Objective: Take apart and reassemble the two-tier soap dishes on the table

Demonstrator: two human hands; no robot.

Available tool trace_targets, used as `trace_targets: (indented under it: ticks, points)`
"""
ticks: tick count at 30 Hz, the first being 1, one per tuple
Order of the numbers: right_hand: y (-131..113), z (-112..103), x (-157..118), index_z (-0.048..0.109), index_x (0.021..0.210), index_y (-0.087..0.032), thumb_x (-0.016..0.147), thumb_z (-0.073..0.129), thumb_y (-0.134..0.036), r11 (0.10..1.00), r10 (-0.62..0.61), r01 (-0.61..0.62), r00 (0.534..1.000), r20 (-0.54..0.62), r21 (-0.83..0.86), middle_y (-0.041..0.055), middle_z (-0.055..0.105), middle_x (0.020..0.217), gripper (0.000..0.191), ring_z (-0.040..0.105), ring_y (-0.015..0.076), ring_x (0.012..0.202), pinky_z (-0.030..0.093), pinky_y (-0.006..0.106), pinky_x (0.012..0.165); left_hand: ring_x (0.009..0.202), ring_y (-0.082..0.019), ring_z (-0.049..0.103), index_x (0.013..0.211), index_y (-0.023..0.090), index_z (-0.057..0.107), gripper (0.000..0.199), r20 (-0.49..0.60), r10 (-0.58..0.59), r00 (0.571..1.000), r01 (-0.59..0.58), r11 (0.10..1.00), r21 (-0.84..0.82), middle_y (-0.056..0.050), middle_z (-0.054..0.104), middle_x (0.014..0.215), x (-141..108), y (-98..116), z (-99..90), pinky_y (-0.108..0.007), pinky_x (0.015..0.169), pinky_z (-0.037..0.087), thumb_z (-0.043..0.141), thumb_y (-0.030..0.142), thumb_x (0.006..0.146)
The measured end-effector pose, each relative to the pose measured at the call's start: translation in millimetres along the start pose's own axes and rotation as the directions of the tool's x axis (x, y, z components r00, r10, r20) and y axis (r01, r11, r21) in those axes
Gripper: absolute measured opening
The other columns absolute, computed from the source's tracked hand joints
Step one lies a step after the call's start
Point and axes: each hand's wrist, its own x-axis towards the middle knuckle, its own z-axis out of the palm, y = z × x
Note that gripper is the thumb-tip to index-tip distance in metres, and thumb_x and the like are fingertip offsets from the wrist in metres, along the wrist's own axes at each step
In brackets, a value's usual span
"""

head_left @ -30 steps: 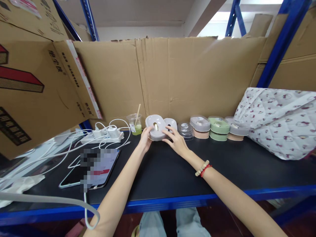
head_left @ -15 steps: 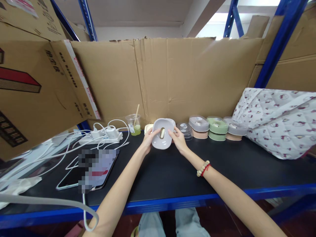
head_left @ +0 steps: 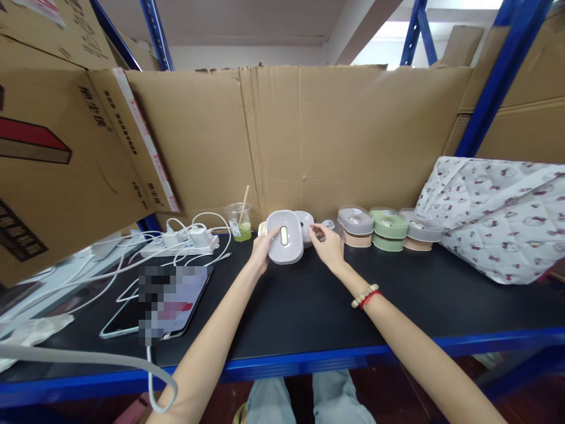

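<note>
Head view: left hand [head_left: 261, 252] has 1 pale grey dish [head_left: 291, 248], thumb on top face, other fingers behind its left edge, so pinched. 1 cream oval [head_left: 284, 236] sits mid-dish, just right of the thumb tip. Right hand [head_left: 330, 247] has thumb and index bent, tips near each other, beside 1 second pale piece [head_left: 305, 218] behind the dish; can't tell if they touch or grip it. Clear plastic ware [head_left: 329, 224] is just behind the right fingers, count unclear. Right of those fingers: 3 two-high container stacks, 2 grey-over-peach [head_left: 356, 222] and 1 green-over-green [head_left: 389, 229], then 1 patterned bag [head_left: 503, 218]. Left of left fingers: 1 cup [head_left: 242, 234] with 1 straw [head_left: 244, 203], further off 1 power strip [head_left: 212, 244].
</note>
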Motion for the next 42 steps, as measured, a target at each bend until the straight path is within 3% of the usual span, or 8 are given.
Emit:
trace_targets:
  ticks: [4,8,13,20,24,28,33,42]
  points:
    - [28,-9,7,0.059,0.110,-0.017,0.067,0.062,-0.022,0.871,-0.163,0.113,0.985,-0.064,-0.478,0.0156,0.054,0.117,0.044,0.046,0.0329,0.113,0.038,0.051,0.091,0.064,-0.013,0.060,0.086,0.013,0.061,0.012,0.024,-0.039,0.999,0.042,0.993,-0.108,-0.004,0.064,0.080,-3,5,0.6,-0.020,0.058,0.050,0.056,0.016,0.075]
    - [48,-8,11,0.057,0.109,-0.018,0.064,0.067,-0.026,0.821,-0.067,0.013,0.995,-0.074,-0.571,0.0175,0.048,0.121,0.046,0.045,0.0357,0.113,0.041,0.051,0.085,0.054,-0.011,0.056,0.087,0.013,0.058,0.014,0.040,-0.057,0.998,0.062,0.989,-0.132,-0.002,0.061,0.070,-4,6,2.0,-0.018,0.049,0.047,0.050,0.013,0.075]
    - [49,-5,11,0.057,0.100,-0.017,0.063,0.068,-0.031,0.831,-0.061,-0.005,0.993,-0.100,-0.556,0.0150,0.047,0.112,0.041,0.053,0.0317,0.099,0.045,0.045,0.078,0.049,-0.009,0.052,0.094,0.016,0.054,0.032,0.104,0.045,0.994,-0.039,0.997,-0.065,0.004,0.057,0.066,-2,-1,2.2,-0.016,0.045,0.043,0.054,0.003,0.065]
    - [34,-12,12,0.059,0.111,-0.022,0.076,0.058,-0.033,0.880,-0.026,-0.036,0.992,-0.124,-0.474,0.0129,0.044,0.120,0.037,0.048,0.0303,0.109,0.039,0.047,0.089,0.050,-0.008,0.053,0.092,0.015,0.054,0.035,0.117,0.074,0.990,-0.070,0.997,-0.040,0.002,0.058,0.070,1,-6,0.0,-0.016,0.047,0.044,0.062,0.001,0.060]
    - [16,-15,8,0.055,0.117,-0.023,0.079,0.053,-0.041,0.941,-0.224,0.170,0.961,-0.163,-0.292,0.0111,0.041,0.125,0.042,0.042,0.0265,0.118,0.036,0.044,0.097,0.052,-0.008,0.054,0.089,0.016,0.053,0.020,0.068,0.079,0.995,-0.073,0.993,-0.097,0.001,0.059,0.072,-1,-6,3.4,-0.016,0.048,0.045,0.058,0.005,0.073]
    - [-1,-3,-2,0.057,0.114,-0.025,0.076,0.056,-0.047,0.915,-0.403,0.402,0.915,-0.006,-0.044,0.0087,0.046,0.121,0.044,0.045,0.0231,0.116,0.037,0.040,0.099,0.064,-0.012,0.060,0.095,0.016,0.055,0.009,0.185,0.057,0.981,-0.025,0.985,-0.173,-0.003,0.063,0.081,-7,-6,8.3,-0.021,0.061,0.050,0.050,0.020,0.088]
    - [-6,10,-9,0.059,0.113,-0.024,0.073,0.061,-0.043,0.892,-0.448,0.438,0.890,0.082,0.113,0.0090,0.047,0.120,0.044,0.045,0.0243,0.117,0.035,0.043,0.101,0.071,-0.014,0.061,0.099,0.015,0.054,0.021,0.260,0.086,0.962,-0.025,0.973,-0.228,-0.006,0.063,0.090,-12,-7,10.6,-0.022,0.064,0.051,0.039,0.029,0.094]
    - [-6,3,-9,0.059,0.113,-0.024,0.066,0.069,-0.038,0.865,-0.502,0.498,0.858,0.113,0.065,0.0089,0.046,0.123,0.050,0.047,0.0242,0.116,0.040,0.042,0.098,0.071,-0.013,0.060,0.105,0.016,0.050,0.025,0.218,0.093,0.971,-0.037,0.969,-0.246,-0.003,0.062,0.091,-13,-9,10.0,-0.022,0.064,0.050,0.057,0.022,0.081]
